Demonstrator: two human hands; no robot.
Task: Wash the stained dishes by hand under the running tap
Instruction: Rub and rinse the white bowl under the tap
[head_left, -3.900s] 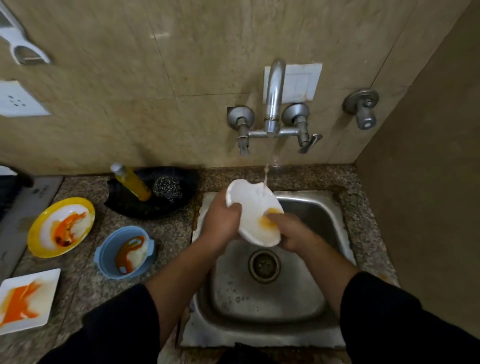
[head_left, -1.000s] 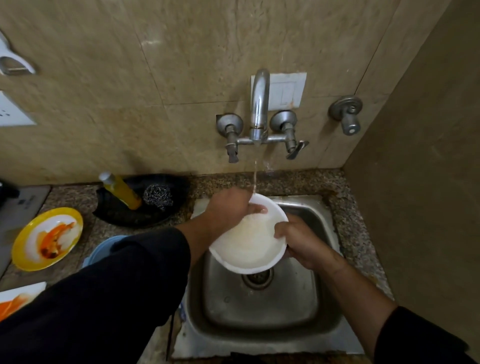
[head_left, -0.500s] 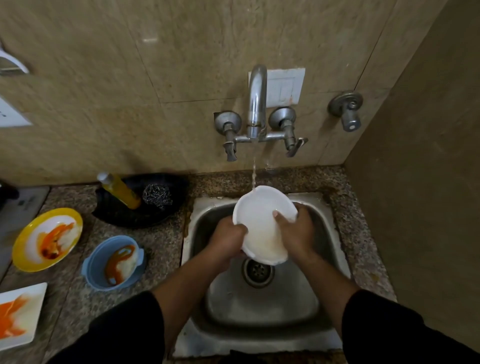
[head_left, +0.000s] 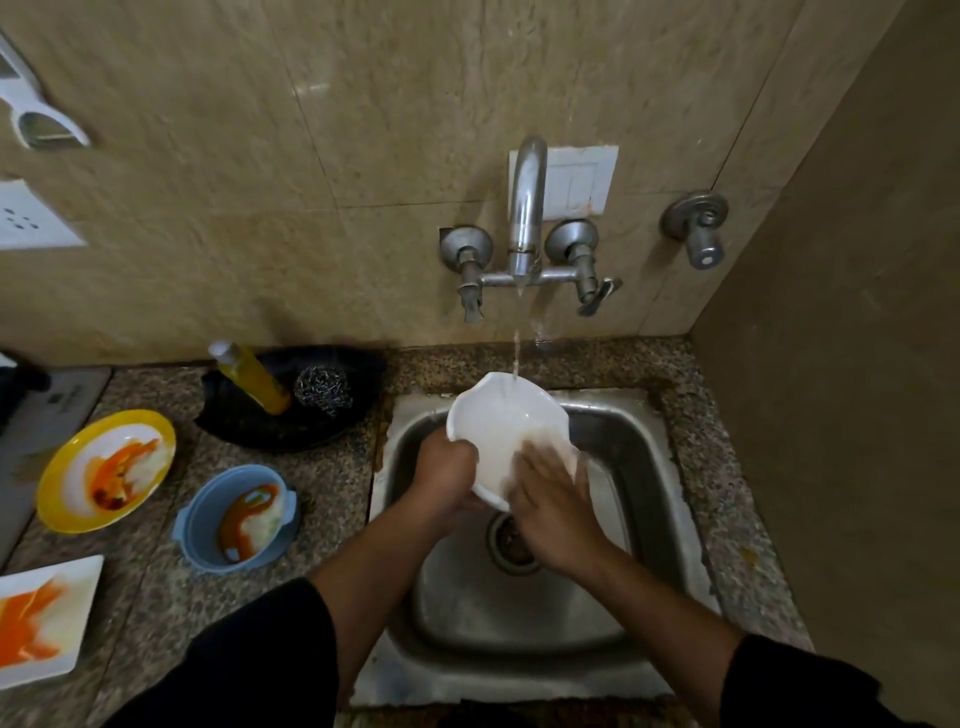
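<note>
A white bowl (head_left: 498, 428) is tilted over the steel sink (head_left: 644, 431), its upper rim under the thin stream from the tap (head_left: 525, 208). My left hand (head_left: 448, 480) grips the bowl's lower left edge. My right hand (head_left: 550, 501) lies flat with fingers spread on the bowl's inner face, blurred by motion. No stain shows on the bowl's visible part. On the counter to the left wait a yellow-rimmed plate (head_left: 106, 470), a blue bowl (head_left: 236, 517) and a white square plate (head_left: 41, 621), all smeared orange and brown.
A black dish (head_left: 270, 415) behind the blue bowl holds a yellow soap bottle (head_left: 249, 376) and a steel scourer (head_left: 323, 389). A side wall stands close on the right. A second valve (head_left: 696, 223) sticks out of the tiled back wall.
Since a second ago the bowl has gone from held flat to tilted up under the stream. My right hand has slid from the bowl's right edge onto its inner face.
</note>
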